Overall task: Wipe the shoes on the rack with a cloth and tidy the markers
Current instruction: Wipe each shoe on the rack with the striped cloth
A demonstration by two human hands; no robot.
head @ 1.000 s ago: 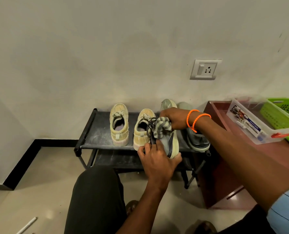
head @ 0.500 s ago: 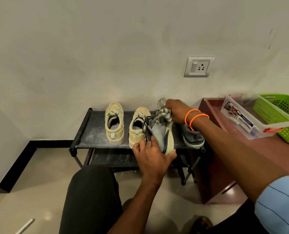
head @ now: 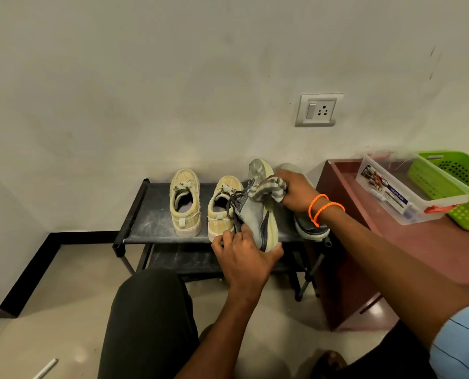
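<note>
Nearest, the left hand (head: 242, 257) grips the heel of a grey shoe (head: 256, 217), holding it tilted on its side over the front edge of the rack (head: 148, 214). Beyond it the right hand (head: 296, 194) clutches a striped cloth (head: 268, 188) pressed against the shoe's upper, so the wiping step looks to be underway; the next stroke calls for a firm hold on the heel. The grey shoe's mate (head: 308, 228) sits at the rack's right end, mostly hidden by the right wrist. Two beige shoes (head: 185, 203) stand mid-shelf. Farther right, a clear box (head: 400, 195) may hold the markers; its contents are unclear.
</note>
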